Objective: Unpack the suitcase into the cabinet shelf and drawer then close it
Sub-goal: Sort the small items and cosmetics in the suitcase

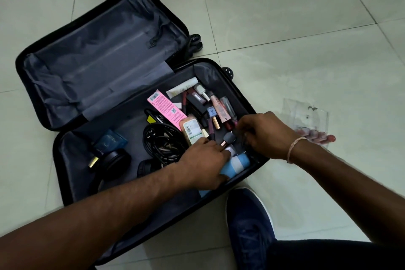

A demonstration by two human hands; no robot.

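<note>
The suitcase [140, 85] lies fully opened on the tiled floor [306, 39], its two halves side by side. The far half shows only grey lining. The near half holds the contents.

The left hand [203, 160] reaches into the near half with fingers curled over a light blue bottle [237, 163]; its grip is clamped on that bottle. The right hand [266, 135] sits just right of the left hand at the suitcase rim, fingers bent downward into the contents. Whether its grip holds anything cannot be told, as the fingertips are hidden.

A makeup brush [228, 138] lies between the two hands. Beyond the hands sit a pink box [166, 107] and assorted cosmetic tubes [210, 105]. Left of the left hand lie coiled black cables [162, 140], headphones [116, 160] and a blue box [111, 140].

Right of the right hand, a clear pouch [306, 116] rests on the floor. A blue shoe [249, 226] stands near the suitcase edge.
</note>
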